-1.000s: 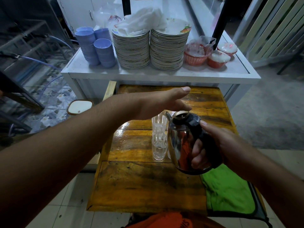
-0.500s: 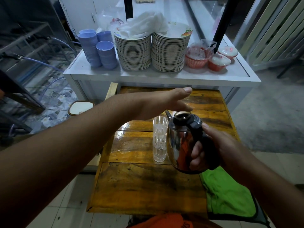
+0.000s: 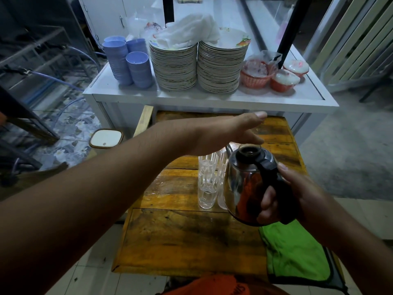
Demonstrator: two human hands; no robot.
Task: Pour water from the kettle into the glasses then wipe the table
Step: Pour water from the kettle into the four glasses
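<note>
The right hand [image 3: 282,194] grips the kettle [image 3: 244,184] by its black handle, upright, spout toward the glasses [image 3: 207,182] standing just beyond and left of those fingers, while the left hand [image 3: 225,133] hovers above them, fingers extended, holding nothing.

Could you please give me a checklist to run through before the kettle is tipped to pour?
1. Grip: right hand wraps the kettle by its black handle: ok.
2. Spout points toward the glasses: ok.
3. Glasses upright on the table: ok.
4. Room in the near glass: only a little water at the bottom: ok.
5. Left hand out of the pour path: it hovers open above the glasses: not ok.
6. Green cloth ready for wiping, at the table's near right corner: ok.
</note>
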